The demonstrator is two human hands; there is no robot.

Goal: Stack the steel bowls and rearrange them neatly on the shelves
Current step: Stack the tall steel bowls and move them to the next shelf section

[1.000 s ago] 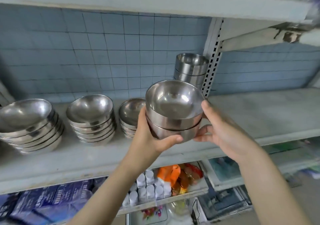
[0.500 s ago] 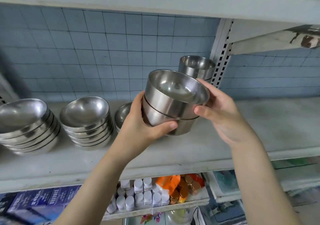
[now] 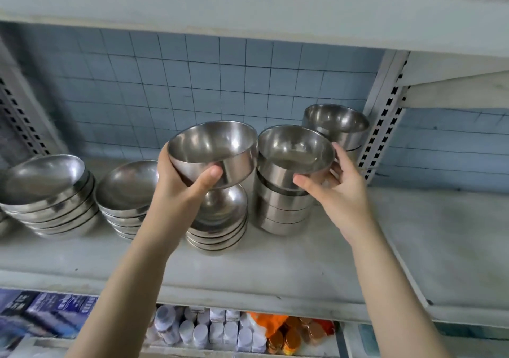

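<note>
My left hand (image 3: 187, 184) holds one steel bowl (image 3: 212, 151) in the air, tilted toward me, above a low stack of wide bowls (image 3: 220, 225). My right hand (image 3: 338, 189) grips the top bowl (image 3: 296, 149) of a tall stack of straight-sided bowls (image 3: 281, 209) standing on the shelf (image 3: 303, 269). A second tall stack (image 3: 336, 123) stands behind it by the upright. Two more stacks of wide bowls sit to the left, one (image 3: 124, 195) near my left wrist and one (image 3: 49, 192) at the far left.
A slotted metal upright (image 3: 385, 115) rises right of the stacks, with bare shelf beyond it. The upper shelf (image 3: 248, 8) hangs close overhead. Below, a lower shelf holds white bottles (image 3: 206, 330), orange packets (image 3: 278, 327) and blue boxes (image 3: 49, 311).
The two nested bowls held in both hands have been split: one stays in my left hand, the other now tops the tall stack under my right hand. The view shifted closer.
</note>
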